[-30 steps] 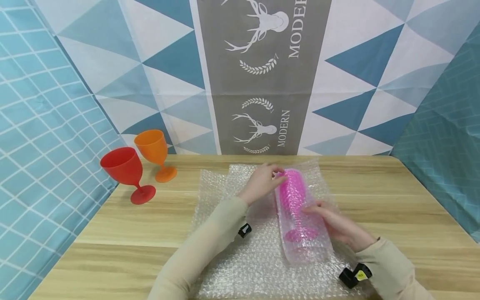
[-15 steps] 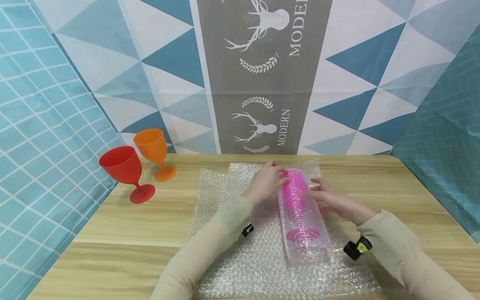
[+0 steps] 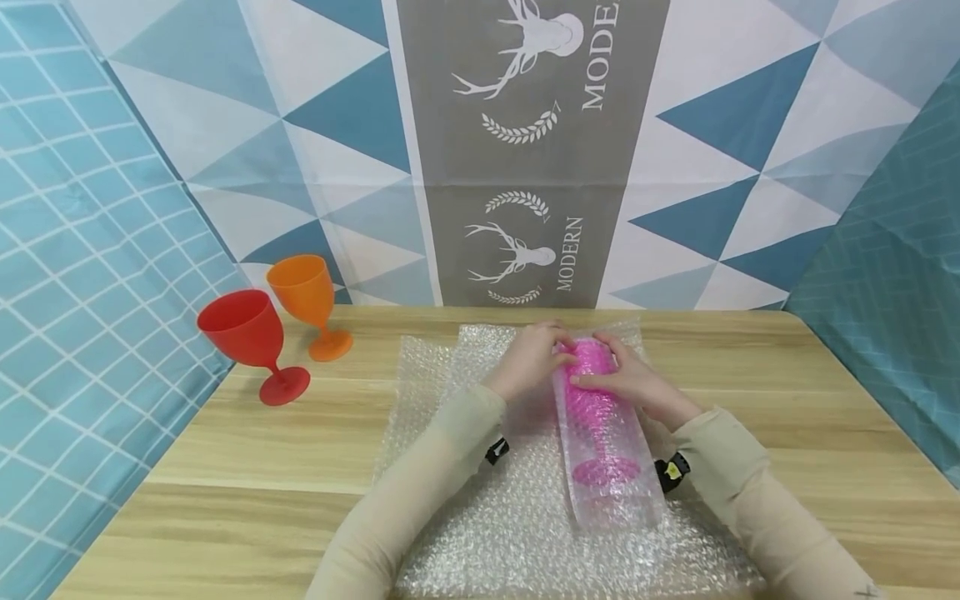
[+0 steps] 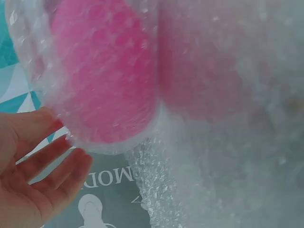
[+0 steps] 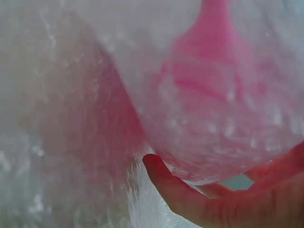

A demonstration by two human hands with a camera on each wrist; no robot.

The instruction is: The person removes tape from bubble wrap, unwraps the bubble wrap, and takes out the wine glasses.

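Observation:
A pink goblet [image 3: 596, 408] lies rolled in bubble wrap, its bowl toward the back and its foot toward the front. My left hand [image 3: 528, 360] holds the wrapped bowl at its upper left, fingertips at the rim end. From the other side my right hand [image 3: 636, 382] grips the bowl, thumb across the top. In the left wrist view the left fingers [image 4: 76, 164] touch the edge of the wrap round the bowl [image 4: 104, 71]. The right wrist view shows the right thumb or finger [image 5: 178, 192] against the wrapped goblet [image 5: 213, 85]. Part of the right hand is out of that view.
Under the goblet a large bubble wrap sheet [image 3: 517, 525] covers the middle of the wooden table [image 3: 247, 492]. A red goblet [image 3: 247, 333] and an orange goblet [image 3: 306, 296] stand at the back left. A patterned cloth [image 3: 360, 125] hangs behind.
My right hand has let go near the goblet's stem, moved up toward the back, and now grips the bowl. The left hand stays at the upper left of the bowl.

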